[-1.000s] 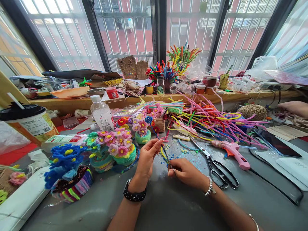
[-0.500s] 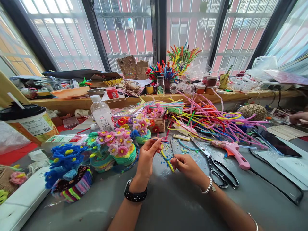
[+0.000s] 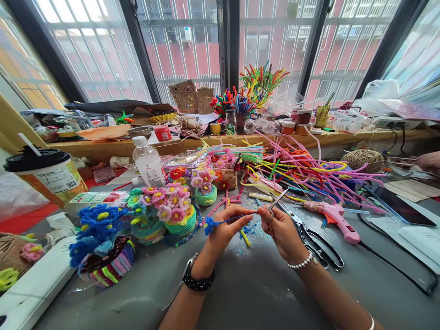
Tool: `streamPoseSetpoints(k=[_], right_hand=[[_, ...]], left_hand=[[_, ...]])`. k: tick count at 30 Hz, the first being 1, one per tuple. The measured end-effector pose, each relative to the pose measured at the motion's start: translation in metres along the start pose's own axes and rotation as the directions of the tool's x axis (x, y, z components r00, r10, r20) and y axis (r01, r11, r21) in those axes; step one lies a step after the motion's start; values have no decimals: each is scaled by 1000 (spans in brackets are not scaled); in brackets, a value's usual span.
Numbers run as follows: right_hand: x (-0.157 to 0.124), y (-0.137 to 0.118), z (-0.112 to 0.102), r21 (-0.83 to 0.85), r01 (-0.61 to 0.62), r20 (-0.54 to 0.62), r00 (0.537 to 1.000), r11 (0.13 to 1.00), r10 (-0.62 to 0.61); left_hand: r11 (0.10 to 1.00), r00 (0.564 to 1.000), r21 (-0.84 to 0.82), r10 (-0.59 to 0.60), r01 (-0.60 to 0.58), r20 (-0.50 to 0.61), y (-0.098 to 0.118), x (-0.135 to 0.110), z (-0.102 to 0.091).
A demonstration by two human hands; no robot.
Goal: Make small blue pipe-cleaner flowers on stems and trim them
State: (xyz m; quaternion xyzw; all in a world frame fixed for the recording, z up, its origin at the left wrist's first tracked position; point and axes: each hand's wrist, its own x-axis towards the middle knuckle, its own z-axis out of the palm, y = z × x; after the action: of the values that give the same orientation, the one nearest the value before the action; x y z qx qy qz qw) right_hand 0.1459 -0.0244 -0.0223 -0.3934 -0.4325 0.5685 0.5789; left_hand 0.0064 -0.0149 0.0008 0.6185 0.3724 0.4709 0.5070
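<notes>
My left hand [image 3: 222, 238] is closed on the thin stem of a blue pipe-cleaner flower [image 3: 209, 225], whose head sticks out to the left of the fingers. My right hand [image 3: 284, 236] is closed around small metal scissors [image 3: 279, 198], their blades pointing up and to the right. Its thumb and fingertips meet the far end of the stem, close to the left fingertips. Below the hands lie a short yellow pipe-cleaner piece [image 3: 245, 238] and blue fuzzy clippings. Pink pipe-cleaner pieces [image 3: 227, 200] lie just beyond the left hand.
Large black-handled scissors [image 3: 319, 247] and a pink glue gun [image 3: 338, 217] with its cord lie right. Pots of pink flowers [image 3: 175, 206] and a striped blue-flower pot [image 3: 106, 261] stand left. A pipe-cleaner heap [image 3: 295, 165] lies behind. Another person's hand [image 3: 429, 161] shows far right.
My hands have come together at the stem, and the blue flower head now shows left of my left hand. The small scissors have swung from upright to slanting up-right.
</notes>
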Motion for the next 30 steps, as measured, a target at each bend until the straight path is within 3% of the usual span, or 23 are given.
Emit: streamPoseSetpoints(k=[4,9,12,14,17,19,24,30], right_hand=[[3,-2,-2,141,-14,-18,1000,990,17],[4,-6,-4,277,-38,-12,999,960,43],[3,-8,-5,177,-47,28,999,983,43],[1,-9,-5,74,-51,30,998,996,49],[0,-9,-5,-71,-25,19,999,997,26],[0,-8,-6,-140,6,25,1000,990,-2],[1,-3,-3,-266,43,106,994,963,-15],[-5,-4,3,-446,196,420,908,874,10]], left_hand=[[999,998,29,45,-46,31,2,-2,2],[986,996,-156,-64,54,-61,-2,2,-2],[950,981,-276,-177,148,-82,-6,6,-7],[925,970,-294,-242,242,37,-7,6,-8],[923,922,-184,-285,338,262,-5,4,-8],[928,894,-112,-302,355,332,-3,3,-7],[915,912,-172,-315,365,262,-3,3,-7],[897,937,-299,-264,326,229,-5,3,-7]])
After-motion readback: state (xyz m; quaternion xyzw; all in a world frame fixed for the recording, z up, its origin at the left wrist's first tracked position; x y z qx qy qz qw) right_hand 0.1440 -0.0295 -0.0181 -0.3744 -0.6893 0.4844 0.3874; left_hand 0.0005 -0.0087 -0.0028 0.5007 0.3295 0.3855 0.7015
